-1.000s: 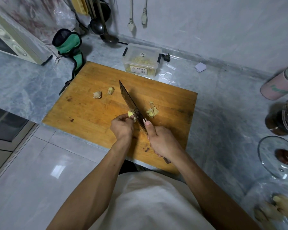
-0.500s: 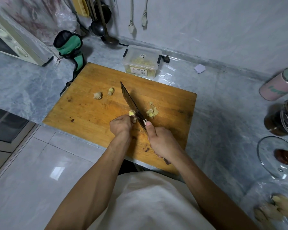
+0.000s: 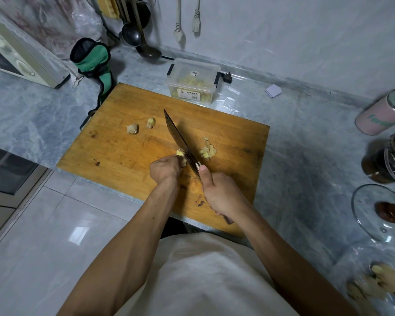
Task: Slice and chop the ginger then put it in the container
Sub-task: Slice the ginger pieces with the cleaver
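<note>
Pinching the ginger piece (image 3: pixel 180 154) mid-frame, the left hand (image 3: pixel 164 167) is kept beside the knife (image 3: pixel 180 140), gripped by the right hand (image 3: pixel 224 195), so slices (image 3: pixel 207 151) fall right.

The knife (image 3: pixel 180 142) has been drawn slightly nearer the left hand (image 3: pixel 165 168). The ginger piece (image 3: pixel 180 155) is cut shorter; otherwise little is altered.

Soft, even indoor light from above leaves the scene moderately dim, with only faint shadows under the arms and a bright square glare patch on the floor tiles (image 3: pixel 79 234). The wide-angle lens bends straight lines toward the edges, and the lower right corner by the glass lid (image 3: pixel 363 215) is smeared and blurry.
</note>
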`<action>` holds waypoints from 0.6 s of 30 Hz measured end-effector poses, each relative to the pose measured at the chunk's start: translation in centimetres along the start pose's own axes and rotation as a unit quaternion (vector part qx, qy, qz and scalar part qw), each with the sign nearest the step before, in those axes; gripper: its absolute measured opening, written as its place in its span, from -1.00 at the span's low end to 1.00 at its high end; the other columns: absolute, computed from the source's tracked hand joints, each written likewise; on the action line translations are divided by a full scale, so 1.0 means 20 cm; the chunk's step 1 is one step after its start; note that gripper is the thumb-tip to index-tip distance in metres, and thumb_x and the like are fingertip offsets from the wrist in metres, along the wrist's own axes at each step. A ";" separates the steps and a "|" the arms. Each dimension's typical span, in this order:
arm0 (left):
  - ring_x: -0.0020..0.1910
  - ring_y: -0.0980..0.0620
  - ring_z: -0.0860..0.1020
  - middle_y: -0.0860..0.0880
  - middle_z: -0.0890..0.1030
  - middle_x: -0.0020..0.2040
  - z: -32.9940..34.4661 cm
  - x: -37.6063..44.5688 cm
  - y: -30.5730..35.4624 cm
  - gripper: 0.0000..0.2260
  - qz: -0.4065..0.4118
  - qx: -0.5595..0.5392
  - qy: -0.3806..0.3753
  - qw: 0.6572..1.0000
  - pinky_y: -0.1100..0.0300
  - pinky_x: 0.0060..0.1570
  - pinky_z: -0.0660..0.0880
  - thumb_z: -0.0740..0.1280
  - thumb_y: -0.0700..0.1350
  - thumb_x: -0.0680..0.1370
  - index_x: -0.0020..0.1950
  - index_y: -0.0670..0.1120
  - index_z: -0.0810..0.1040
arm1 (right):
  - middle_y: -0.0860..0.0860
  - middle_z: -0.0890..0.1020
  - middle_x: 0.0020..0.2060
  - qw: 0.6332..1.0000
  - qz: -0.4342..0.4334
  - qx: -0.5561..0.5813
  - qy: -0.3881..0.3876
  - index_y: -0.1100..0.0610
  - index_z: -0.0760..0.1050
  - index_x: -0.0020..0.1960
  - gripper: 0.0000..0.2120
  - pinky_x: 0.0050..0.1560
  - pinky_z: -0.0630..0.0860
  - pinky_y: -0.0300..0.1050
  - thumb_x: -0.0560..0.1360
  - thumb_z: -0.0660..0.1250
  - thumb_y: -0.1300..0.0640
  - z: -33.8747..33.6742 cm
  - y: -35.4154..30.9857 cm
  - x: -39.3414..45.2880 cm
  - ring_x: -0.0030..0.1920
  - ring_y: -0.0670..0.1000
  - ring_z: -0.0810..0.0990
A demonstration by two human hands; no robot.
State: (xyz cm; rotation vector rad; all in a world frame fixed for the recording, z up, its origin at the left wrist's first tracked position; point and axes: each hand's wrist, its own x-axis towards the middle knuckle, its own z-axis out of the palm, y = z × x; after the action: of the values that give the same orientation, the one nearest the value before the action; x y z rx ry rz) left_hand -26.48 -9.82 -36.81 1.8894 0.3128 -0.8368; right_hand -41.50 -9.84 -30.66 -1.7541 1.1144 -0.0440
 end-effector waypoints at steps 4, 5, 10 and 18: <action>-0.32 0.00 0.57 -0.02 0.58 -0.44 0.00 0.03 -0.02 -0.85 0.014 0.014 0.022 1.000 0.20 -0.19 0.58 0.42 -0.26 0.43 -0.33 -0.09 0.66 | -0.07 0.38 -0.71 1.000 -0.001 0.003 -0.001 0.12 0.33 -0.42 -0.35 -0.50 0.37 -0.20 0.72 -0.12 -0.16 0.00 -0.01 0.01 -0.68 -0.15 0.36; -0.30 0.00 0.58 -0.01 0.59 -0.41 0.00 0.03 -0.02 -0.89 0.022 0.021 0.026 0.999 0.21 -0.20 0.57 0.42 -0.25 0.44 -0.26 -0.09 0.68 | -0.06 0.38 -0.71 1.000 -0.002 0.000 0.001 0.12 0.33 -0.42 -0.35 -0.49 0.37 -0.18 0.72 -0.12 -0.16 0.01 -0.01 0.01 -0.68 -0.14 0.35; -0.17 -0.08 0.69 -0.09 0.69 -0.26 0.02 0.08 -0.06 -0.73 0.032 -0.025 0.033 0.999 0.07 -0.04 0.65 0.34 -0.30 0.47 -0.38 -0.02 0.63 | -0.03 0.37 -0.66 1.000 -0.004 -0.008 0.000 0.14 0.33 -0.41 -0.35 -0.40 0.45 -0.05 0.72 -0.12 -0.16 0.02 -0.02 0.03 -0.66 -0.13 0.34; -0.17 -0.12 0.69 -0.13 0.70 -0.24 0.03 0.08 -0.07 -0.74 0.050 -0.045 0.030 0.997 -0.02 -0.07 0.66 0.33 -0.29 0.46 -0.36 -0.02 0.63 | -0.05 0.34 -0.65 1.000 -0.003 -0.006 0.005 0.13 0.31 -0.41 -0.37 -0.41 0.38 -0.10 0.72 -0.10 -0.16 0.04 0.00 0.04 -0.68 -0.14 0.31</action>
State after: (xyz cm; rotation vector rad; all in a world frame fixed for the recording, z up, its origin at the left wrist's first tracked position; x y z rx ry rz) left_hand -26.35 -10.02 -39.02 1.8321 0.2856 -0.6892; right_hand -40.56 -9.88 -31.36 -1.7698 1.1176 -0.0496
